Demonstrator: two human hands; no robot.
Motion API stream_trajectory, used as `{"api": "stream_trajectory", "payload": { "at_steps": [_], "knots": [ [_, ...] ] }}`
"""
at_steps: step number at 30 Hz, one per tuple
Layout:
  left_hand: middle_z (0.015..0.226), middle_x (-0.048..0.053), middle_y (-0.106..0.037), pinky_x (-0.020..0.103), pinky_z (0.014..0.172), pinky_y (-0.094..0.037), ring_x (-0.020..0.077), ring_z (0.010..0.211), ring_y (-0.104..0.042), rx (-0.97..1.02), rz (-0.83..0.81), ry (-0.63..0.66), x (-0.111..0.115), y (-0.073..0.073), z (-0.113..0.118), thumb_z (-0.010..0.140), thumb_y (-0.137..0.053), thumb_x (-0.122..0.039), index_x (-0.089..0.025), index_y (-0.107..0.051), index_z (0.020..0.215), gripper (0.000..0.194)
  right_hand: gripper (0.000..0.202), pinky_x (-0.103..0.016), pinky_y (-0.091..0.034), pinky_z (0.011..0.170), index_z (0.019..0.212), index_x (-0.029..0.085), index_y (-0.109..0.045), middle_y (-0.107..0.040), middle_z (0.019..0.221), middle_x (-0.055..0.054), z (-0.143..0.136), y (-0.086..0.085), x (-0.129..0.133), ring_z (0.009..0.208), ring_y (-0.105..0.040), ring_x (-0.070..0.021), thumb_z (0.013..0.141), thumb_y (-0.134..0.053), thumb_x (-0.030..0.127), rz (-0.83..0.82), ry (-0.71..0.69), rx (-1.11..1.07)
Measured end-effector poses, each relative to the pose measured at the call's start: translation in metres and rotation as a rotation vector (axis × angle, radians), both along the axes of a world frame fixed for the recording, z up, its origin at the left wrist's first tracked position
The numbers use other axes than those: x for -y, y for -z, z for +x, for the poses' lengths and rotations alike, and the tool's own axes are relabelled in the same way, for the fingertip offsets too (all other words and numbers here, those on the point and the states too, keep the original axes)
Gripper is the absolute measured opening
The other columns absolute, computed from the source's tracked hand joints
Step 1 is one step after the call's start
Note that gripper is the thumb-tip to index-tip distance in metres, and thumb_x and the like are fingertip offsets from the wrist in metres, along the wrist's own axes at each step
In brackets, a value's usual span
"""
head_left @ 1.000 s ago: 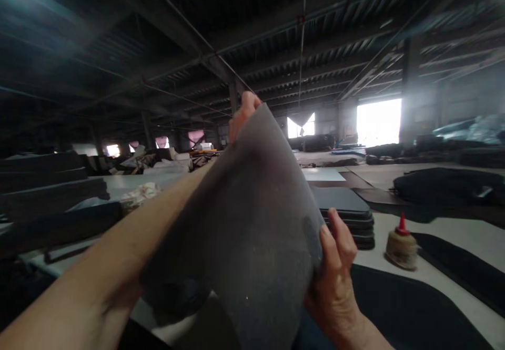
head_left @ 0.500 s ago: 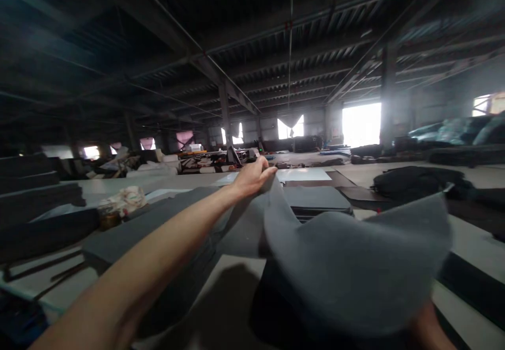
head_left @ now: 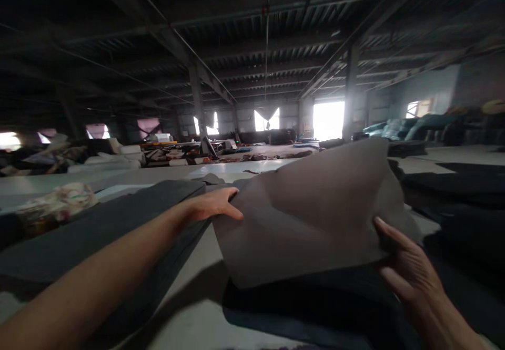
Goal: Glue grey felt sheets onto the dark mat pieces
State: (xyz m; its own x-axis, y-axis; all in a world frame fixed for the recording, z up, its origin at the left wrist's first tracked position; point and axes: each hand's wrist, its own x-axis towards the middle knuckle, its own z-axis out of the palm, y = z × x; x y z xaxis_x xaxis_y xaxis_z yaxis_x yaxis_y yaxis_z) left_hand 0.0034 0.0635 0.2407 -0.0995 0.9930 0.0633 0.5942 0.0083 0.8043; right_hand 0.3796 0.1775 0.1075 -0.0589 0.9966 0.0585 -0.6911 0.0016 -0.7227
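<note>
left forearm (head_left: 106, 268) cut off at lower left, grey sheet (head_left: 307, 218) blurred

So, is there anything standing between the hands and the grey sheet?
Nothing visible does: the left hand is at the left edge of the grey sheet, and the right hand holds its right side.

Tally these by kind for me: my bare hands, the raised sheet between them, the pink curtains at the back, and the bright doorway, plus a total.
Bare hands (left hand, right hand): 2
Raised sheet: 1
Pink curtains: 3
Bright doorway: 1
Total: 7
</note>
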Motion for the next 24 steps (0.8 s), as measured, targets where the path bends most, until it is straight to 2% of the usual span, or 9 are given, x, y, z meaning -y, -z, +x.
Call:
{"api": "stream_trajectory", "payload": {
  "at_steps": [3,6,8,10,13,16,18,22,24],
  "knots": [
    [0.103,0.010,-0.072,0.038,0.077,-0.059,0.0323,0.097,-0.069,0.141,0.090,-0.016,0.007,0.019,0.004,0.059,-0.084,-0.038,-0.018,-0.066,0.107,0.054,0.029,-0.034,-0.064,0.068,0.092,0.019,-0.069,-0.075,0.081,-0.002,0.007,-0.004,0.003,0.069,-0.071,-0.0217,0.065,-0.078,0.014,-0.099,0.046,-0.031],
    [0.115,0.010,-0.070,0.038,0.092,-0.056,0.0296,0.113,-0.064,0.588,0.298,0.003,0.018,0.074,0.028,0.064,-0.083,-0.037,-0.021,-0.063,0.118,0.060,0.035,-0.032,-0.064,0.063,0.096,0.017,-0.069,-0.075,0.084,-0.003,-0.004,-0.007,0.016,0.065,-0.070,-0.0204,0.063,-0.078,0.010,-0.184,0.017,-0.084],
    [0.115,0.010,-0.070,0.040,0.088,-0.057,0.0303,0.104,-0.068,0.811,0.207,-0.016,0.023,0.117,0.047,0.059,-0.088,-0.028,-0.024,-0.060,0.124,0.070,0.037,-0.034,-0.064,0.061,0.098,0.015,-0.069,-0.075,0.082,-0.005,-0.016,-0.008,0.025,0.064,-0.070,-0.0225,0.063,-0.078,0.011,-0.233,-0.070,-0.086],
    [0.100,0.012,-0.073,0.040,0.079,-0.059,0.0300,0.087,-0.071,0.865,0.118,-0.119,0.022,0.140,0.059,0.059,-0.089,-0.028,-0.017,-0.065,0.113,0.060,0.039,-0.034,-0.064,0.062,0.101,0.014,-0.068,-0.075,0.084,-0.006,-0.024,-0.010,0.031,0.067,-0.071,-0.0236,0.064,-0.078,0.011,-0.236,-0.123,-0.095],
    [0.096,0.008,-0.073,0.034,0.073,-0.059,0.0249,0.079,-0.071,0.874,0.225,-0.238,0.016,0.124,0.053,0.056,-0.090,-0.026,-0.017,-0.065,0.108,0.058,0.038,-0.028,-0.063,0.060,0.099,0.015,-0.068,-0.075,0.084,-0.003,-0.023,-0.018,0.031,0.066,-0.070,-0.0194,0.063,-0.078,0.008,-0.175,-0.019,-0.128],
    [0.104,0.001,-0.071,0.022,0.069,-0.056,0.0177,0.083,-0.069,0.856,0.629,-0.315,0.020,0.098,0.045,0.052,-0.093,-0.028,-0.024,-0.061,0.116,0.071,0.035,-0.023,-0.061,0.056,0.092,0.015,-0.067,-0.073,0.077,0.000,-0.015,-0.026,0.029,0.059,-0.067,-0.0150,0.060,-0.078,0.006,-0.122,0.126,-0.137],
    [0.111,-0.001,-0.070,0.024,0.073,-0.058,0.0194,0.090,-0.070,0.898,0.670,-0.314,0.028,0.109,0.054,0.055,-0.093,-0.034,-0.033,-0.053,0.128,0.083,0.037,-0.024,-0.061,0.057,0.093,0.016,-0.067,-0.072,0.076,0.001,-0.016,-0.027,0.031,0.059,-0.066,-0.0148,0.059,-0.080,0.006,-0.120,0.160,-0.139],
    [0.103,0.011,-0.073,0.039,0.074,-0.061,0.0324,0.090,-0.071,1.061,0.136,-0.260,0.038,0.160,0.080,0.061,-0.089,-0.038,-0.020,-0.062,0.117,0.064,0.038,-0.027,-0.060,0.057,0.090,0.016,-0.068,-0.072,0.074,0.001,-0.027,-0.018,0.039,0.059,-0.065,-0.0163,0.056,-0.083,0.010,-0.158,0.085,-0.087],
    [0.095,0.010,-0.074,0.039,0.070,-0.062,0.0320,0.083,-0.072,1.018,0.177,-0.383,0.039,0.159,0.078,0.056,-0.089,-0.031,-0.018,-0.065,0.106,0.057,0.037,-0.027,-0.059,0.057,0.086,0.015,-0.067,-0.070,0.071,0.001,-0.028,-0.014,0.041,0.058,-0.064,-0.0161,0.054,-0.085,0.012,-0.138,0.025,-0.073]
  ]
}}
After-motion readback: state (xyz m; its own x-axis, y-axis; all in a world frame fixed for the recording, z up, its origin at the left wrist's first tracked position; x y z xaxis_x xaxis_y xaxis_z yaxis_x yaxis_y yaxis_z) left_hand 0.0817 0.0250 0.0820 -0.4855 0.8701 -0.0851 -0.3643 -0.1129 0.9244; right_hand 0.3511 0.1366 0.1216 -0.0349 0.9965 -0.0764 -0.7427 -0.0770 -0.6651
